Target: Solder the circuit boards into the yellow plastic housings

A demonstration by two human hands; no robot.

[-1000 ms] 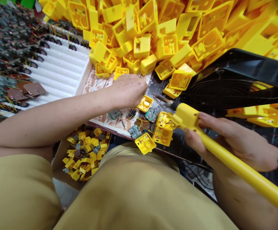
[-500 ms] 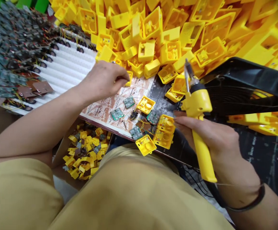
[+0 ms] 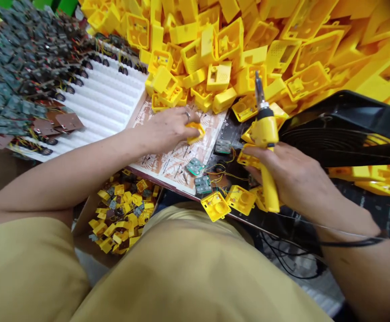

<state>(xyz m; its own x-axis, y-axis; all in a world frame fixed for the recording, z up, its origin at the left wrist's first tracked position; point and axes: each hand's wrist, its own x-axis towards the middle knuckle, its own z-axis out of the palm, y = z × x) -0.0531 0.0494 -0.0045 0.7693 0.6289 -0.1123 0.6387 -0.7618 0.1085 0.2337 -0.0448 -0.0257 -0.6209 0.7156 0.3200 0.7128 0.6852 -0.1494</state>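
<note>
My left hand (image 3: 171,129) has its fingers curled on a small yellow plastic casing (image 3: 196,133) over the patterned board (image 3: 168,167). Part of that casing is hidden by the fingers. In my right hand (image 3: 292,176) is a yellow soldering gun (image 3: 265,127), its metal tip pointing up and away. Yellow open casings (image 3: 248,154) lie just beside and under the right hand. Between the hands are green circuit boards (image 3: 195,166) with thin yellow wires. Near the table's front edge sit more open casings, one (image 3: 216,206) tilted over the edge.
A large heap of yellow casings (image 3: 221,76) fills the back. Circuit boards (image 3: 23,71) are piled at left beside a white ridged tray (image 3: 104,98). A black fan-like frame (image 3: 342,120) stands right. Below the table, a box holds small yellow parts (image 3: 124,210). Cables hang lower right.
My left hand has moved from the heap toward me and right, with a yellow casing. My right hand has shifted left with the soldering gun, and casings and circuit boards beside it have been pushed about.
</note>
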